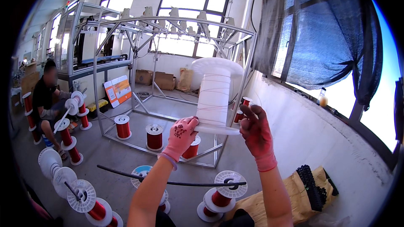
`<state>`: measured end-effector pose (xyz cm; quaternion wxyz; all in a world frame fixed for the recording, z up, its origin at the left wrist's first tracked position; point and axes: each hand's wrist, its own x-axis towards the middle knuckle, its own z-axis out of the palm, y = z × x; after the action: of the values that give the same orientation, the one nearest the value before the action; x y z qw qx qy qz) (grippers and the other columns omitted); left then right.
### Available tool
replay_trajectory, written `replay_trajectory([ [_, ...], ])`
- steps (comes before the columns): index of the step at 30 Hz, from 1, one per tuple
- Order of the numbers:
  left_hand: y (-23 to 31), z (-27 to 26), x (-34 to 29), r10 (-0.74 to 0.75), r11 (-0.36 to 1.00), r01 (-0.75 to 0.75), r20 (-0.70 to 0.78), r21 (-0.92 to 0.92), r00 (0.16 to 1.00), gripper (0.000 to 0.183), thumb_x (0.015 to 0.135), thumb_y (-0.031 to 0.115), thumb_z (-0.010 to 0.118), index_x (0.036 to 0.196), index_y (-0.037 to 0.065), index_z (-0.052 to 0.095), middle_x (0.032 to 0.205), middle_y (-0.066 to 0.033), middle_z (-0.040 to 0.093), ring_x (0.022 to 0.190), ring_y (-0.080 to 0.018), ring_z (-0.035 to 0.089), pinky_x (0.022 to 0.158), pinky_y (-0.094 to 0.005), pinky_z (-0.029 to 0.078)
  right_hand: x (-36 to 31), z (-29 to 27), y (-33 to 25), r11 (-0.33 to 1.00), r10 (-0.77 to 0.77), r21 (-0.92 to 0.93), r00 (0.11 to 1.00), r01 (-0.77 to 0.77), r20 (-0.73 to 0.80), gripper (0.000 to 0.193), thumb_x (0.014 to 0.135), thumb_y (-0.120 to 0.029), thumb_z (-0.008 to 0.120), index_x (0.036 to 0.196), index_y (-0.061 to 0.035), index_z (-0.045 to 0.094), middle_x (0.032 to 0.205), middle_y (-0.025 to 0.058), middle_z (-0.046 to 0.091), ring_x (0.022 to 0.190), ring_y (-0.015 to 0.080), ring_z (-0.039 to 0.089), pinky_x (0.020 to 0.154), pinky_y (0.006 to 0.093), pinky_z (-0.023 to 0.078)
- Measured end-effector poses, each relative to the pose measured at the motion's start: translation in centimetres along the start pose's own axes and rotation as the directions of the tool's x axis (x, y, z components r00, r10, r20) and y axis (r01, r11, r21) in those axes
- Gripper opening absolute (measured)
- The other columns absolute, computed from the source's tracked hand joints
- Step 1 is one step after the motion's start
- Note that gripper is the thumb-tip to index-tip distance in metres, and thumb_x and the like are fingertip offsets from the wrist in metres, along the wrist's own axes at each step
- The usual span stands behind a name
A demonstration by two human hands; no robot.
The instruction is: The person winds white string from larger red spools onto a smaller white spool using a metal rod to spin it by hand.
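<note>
At the white spool (213, 98), the left hand (182, 133) clamps the lower flange (219, 130). The right hand (257, 135) sits half-curled, its hold unclear. Light, even tension should keep the wire loops (215, 75) neat.

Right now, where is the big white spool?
In the head view, the big white spool is just right of centre, its lower rim between the left hand and right hand.

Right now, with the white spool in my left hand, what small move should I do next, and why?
Perhaps pinch a turn of the thin wire with the right hand, near the lower flange of the white spool. The turns look sparse and uneven, the left hand holds the spool at that end, and the right is raised close beside it.
</note>
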<state>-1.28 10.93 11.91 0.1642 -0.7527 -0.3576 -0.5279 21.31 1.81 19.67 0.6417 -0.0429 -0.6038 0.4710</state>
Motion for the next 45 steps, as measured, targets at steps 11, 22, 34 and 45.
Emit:
replay_trajectory([
  [11, -1.5, 1.7, -1.3, -0.126, 0.982, 0.062, -0.371, -0.181, 0.92, 0.029, 0.074, 0.001, 0.067, 0.102, 0.002, 0.059, 0.113, -0.0132, 0.065, 0.102, -0.0336, 0.061, 0.088, -0.0385, 0.05, -0.8, -5.8, 1.9, 0.847, 0.146, 0.532, 0.971, -0.024, -0.189, 0.031, 0.098, -0.022, 0.053, 0.123, -0.0037, 0.053, 0.097, 0.0027, 0.058, 0.074, 0.0089, 0.05, 0.057, 0.0197, 0.04],
  [22, -0.2, -6.0, -2.9, 0.229, 0.943, -0.311, -0.443, -0.122, 0.867, 0.032, 0.073, 0.004, 0.065, 0.104, 0.002, 0.059, 0.115, -0.0154, 0.062, 0.105, -0.0369, 0.06, 0.09, -0.0453, 0.05, 0.2, -8.2, -0.3, 0.804, 0.595, 0.162, 0.777, -0.572, -0.207, 0.025, 0.096, -0.026, 0.056, 0.108, -0.0051, 0.057, 0.078, -0.0032, 0.054, 0.063, 0.0055, 0.05, 0.049, 0.0168, 0.039],
  [34, 4.9, -18.7, -2.3, 0.679, 0.734, -0.678, 0.099, -0.042, 0.728, 0.032, 0.07, 0.006, 0.069, 0.101, 0.004, 0.061, 0.107, -0.0125, 0.065, 0.097, -0.0308, 0.065, 0.077, -0.0353, 0.058, 8.7, 0.2, -5.1, 0.594, 0.433, -0.751, 0.902, -0.289, -0.004, 0.026, 0.094, -0.024, 0.057, 0.108, -0.0018, 0.06, 0.089, 0.0091, 0.068, 0.067, 0.0141, 0.062, 0.054, 0.0243, 0.047],
  [45, 6.2, -14.4, -0.1, 0.787, 0.411, -0.899, 0.558, -0.153, 0.264, 0.035, 0.071, 0.009, 0.069, 0.101, 0.015, 0.053, 0.125, -0.0119, 0.053, 0.116, -0.0334, 0.055, 0.09, -0.0358, 0.053, 6.1, 3.3, -4.2, 0.439, 0.858, -0.582, 0.512, -0.685, 0.045, 0.03, 0.097, -0.026, 0.054, 0.107, 0.0021, 0.054, 0.101, 0.0156, 0.066, 0.091, 0.0231, 0.067, 0.081, 0.0329, 0.056],
])
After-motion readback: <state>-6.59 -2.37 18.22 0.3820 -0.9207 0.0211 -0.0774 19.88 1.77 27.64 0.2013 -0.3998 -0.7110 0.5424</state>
